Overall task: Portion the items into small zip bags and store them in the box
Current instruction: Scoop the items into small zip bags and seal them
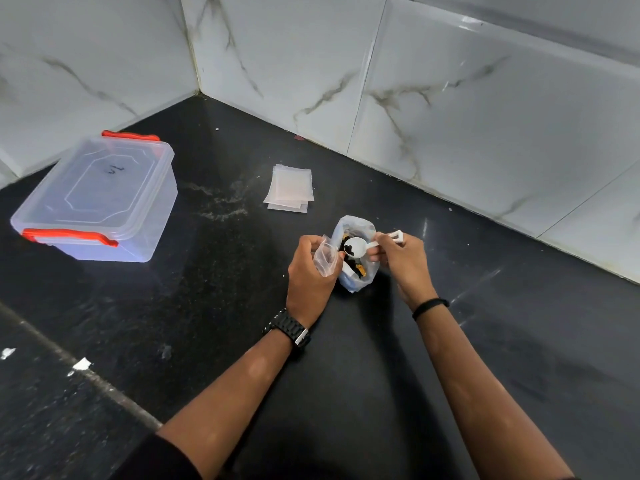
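**Scoop over the open bag on a dark counter**

Black stone counter [214, 306] fills a corner of white marbled wall tiles [450, 109]. At far left sits a clear plastic box [93, 202], lid on, its red latches [69, 235] at both ends. Right of it, well apart, lies a small stack of empty zip bags [290, 188]. Nearer, the left hand [310, 271], a black watch [289, 329] on its wrist, pinches one small zip bag [325, 258] between its fingers. Just beside stands an open plastic bag [356, 251] of dark and orange pieces, perhaps dried spices. The right hand [401, 259] grips a white scoop [356, 245] by the handle, bowl over that bag.
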